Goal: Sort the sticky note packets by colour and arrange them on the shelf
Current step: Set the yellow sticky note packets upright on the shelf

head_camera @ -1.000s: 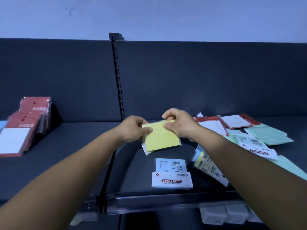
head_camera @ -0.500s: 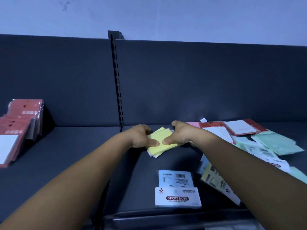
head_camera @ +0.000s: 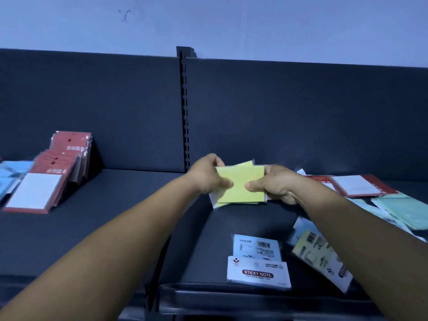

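Dark shelf (head_camera: 115, 205), both hands pinching yellow packets (head_camera: 240, 184), left hand (head_camera: 206, 177), right hand (head_camera: 275, 184), lower packets partly hidden

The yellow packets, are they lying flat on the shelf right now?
No, both hands, left and right, hold the yellow packets up above the shelf.

dark shelf (head_camera: 115, 228), scattered packets (head_camera: 258, 260)

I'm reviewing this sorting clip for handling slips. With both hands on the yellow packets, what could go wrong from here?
1. The yellow packets look fanned out of line between the left hand and right hand, pinched by their edges; one might slip out.
2. The white packet marked STICKY NOTE lies by the shelf's front edge; a forearm could knock it off.
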Demonstrator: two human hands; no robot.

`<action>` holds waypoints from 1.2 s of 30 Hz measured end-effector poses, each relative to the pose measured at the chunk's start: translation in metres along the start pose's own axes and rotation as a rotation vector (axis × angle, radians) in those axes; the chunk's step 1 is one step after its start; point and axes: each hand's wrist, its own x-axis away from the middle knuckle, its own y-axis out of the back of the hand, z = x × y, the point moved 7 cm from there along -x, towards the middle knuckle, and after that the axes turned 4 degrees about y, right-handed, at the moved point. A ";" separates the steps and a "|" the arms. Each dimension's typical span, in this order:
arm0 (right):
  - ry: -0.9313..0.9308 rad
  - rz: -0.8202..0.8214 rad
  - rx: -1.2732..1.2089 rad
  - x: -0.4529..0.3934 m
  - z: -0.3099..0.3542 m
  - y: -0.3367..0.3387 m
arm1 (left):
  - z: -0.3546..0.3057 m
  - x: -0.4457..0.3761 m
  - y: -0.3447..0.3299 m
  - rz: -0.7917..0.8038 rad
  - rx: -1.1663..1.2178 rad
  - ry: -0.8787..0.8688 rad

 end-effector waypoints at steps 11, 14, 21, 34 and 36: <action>0.161 0.021 -0.077 -0.003 0.053 -0.068 | 0.049 0.043 0.069 -0.377 0.040 0.169; 0.194 0.048 -0.050 -0.001 0.076 -0.101 | 0.061 0.052 0.097 -0.401 0.014 0.162; 0.214 0.067 -0.051 -0.007 0.114 -0.169 | 0.098 0.064 0.168 -0.509 -0.007 0.155; 0.147 -0.252 -0.174 -0.052 0.153 -0.246 | 0.141 0.025 0.242 -0.367 0.027 0.093; 0.140 -0.263 -0.183 -0.053 0.154 -0.247 | 0.143 0.021 0.244 -0.344 0.041 0.093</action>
